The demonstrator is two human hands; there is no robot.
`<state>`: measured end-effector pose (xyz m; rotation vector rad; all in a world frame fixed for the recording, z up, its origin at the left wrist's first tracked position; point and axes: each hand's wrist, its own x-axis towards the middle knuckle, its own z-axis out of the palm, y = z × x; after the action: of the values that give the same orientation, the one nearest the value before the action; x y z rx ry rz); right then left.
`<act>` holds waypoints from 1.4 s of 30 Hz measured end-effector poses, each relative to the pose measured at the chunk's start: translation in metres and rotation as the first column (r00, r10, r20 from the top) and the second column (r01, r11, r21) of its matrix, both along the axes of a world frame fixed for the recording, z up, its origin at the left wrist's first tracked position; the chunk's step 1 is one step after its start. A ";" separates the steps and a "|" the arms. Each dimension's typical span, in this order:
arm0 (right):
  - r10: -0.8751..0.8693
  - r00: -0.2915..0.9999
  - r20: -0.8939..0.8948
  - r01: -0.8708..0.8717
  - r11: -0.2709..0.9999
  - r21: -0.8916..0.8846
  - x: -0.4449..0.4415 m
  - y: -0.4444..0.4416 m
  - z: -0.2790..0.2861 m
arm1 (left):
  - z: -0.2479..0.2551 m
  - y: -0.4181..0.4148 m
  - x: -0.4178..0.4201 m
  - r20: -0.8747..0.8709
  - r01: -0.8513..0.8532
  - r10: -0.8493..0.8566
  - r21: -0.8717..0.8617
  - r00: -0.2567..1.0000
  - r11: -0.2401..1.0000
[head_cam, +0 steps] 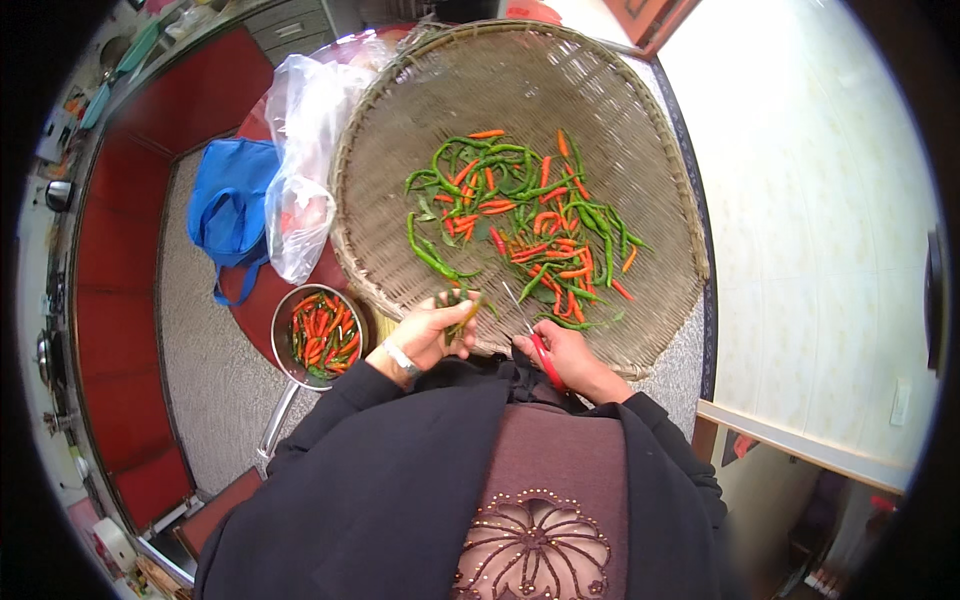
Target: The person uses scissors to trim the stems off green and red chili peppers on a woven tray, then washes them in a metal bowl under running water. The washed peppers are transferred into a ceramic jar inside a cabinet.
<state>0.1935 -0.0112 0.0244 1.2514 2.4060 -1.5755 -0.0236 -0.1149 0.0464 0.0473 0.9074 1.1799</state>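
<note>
My left hand (431,334) pinches a small bunch of green chili peppers (455,319) above the near rim of a large woven bamboo basket (637,135). In my right hand (577,358) is a pair of scissors (546,352) with red handles, their blades apart and pointing up and left over the basket. Red, orange and green chili peppers (559,259), mixed with some leaves, lie loose across the basket's middle. A metal saucepan (276,330) with a long handle stands left of my left hand, holding mostly red and orange chilies (322,334).
Left of the basket are a translucent plastic bag (307,150) and a blue cloth bag (232,199), by a red round table (259,319). Red cabinets (120,300) line the left side under a cluttered counter. A pale wall (810,225) rises at the right.
</note>
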 end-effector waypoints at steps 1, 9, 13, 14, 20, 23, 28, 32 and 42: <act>0.008 1.000 0.005 -0.008 1.000 -0.012 -0.002 0.000 -0.001 | 0.005 -0.013 -0.004 0.050 -0.125 0.124 0.009 0.991 0.992; 0.131 0.989 0.065 -0.130 0.991 -0.012 -0.026 -0.004 0.005 | -0.023 -0.114 -0.047 0.453 -0.925 0.820 0.025 0.350 0.380; 0.151 0.987 0.045 -0.153 0.988 0.030 -0.024 0.000 -0.003 | -0.012 -0.114 -0.044 0.499 -0.928 0.847 -0.196 0.183 0.316; 0.138 0.990 0.002 -0.138 0.990 0.040 -0.022 0.000 -0.010 | -0.013 -0.115 -0.043 0.462 -0.924 0.852 -0.153 0.246 0.350; -0.295 0.956 0.013 0.275 0.873 -0.404 0.002 0.008 -0.006 | 0.015 -0.034 -0.012 -0.092 -0.571 0.604 0.240 0.792 0.785; -0.599 0.801 0.026 0.483 0.620 -0.618 0.017 0.009 -0.014 | 0.019 0.049 0.019 -0.624 0.034 0.083 0.173 0.777 0.984; -0.755 0.655 0.029 0.492 0.398 -0.774 0.035 0.014 -0.012 | -0.091 0.153 0.055 -0.972 0.640 0.206 0.090 -0.109 0.763; -0.792 0.608 0.046 0.492 0.330 -0.806 0.046 0.019 -0.007 | -0.111 0.184 0.069 -0.885 0.578 -0.009 -0.312 -0.466 0.754; -0.777 0.629 0.016 0.443 0.341 -0.829 0.043 0.026 -0.010 | -0.086 0.144 0.052 -0.825 0.642 0.027 -0.417 -0.564 0.643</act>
<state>0.2365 0.0152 0.0139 1.8103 0.8586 -2.8504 0.0284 0.0292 -0.0397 2.1198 1.8332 0.0647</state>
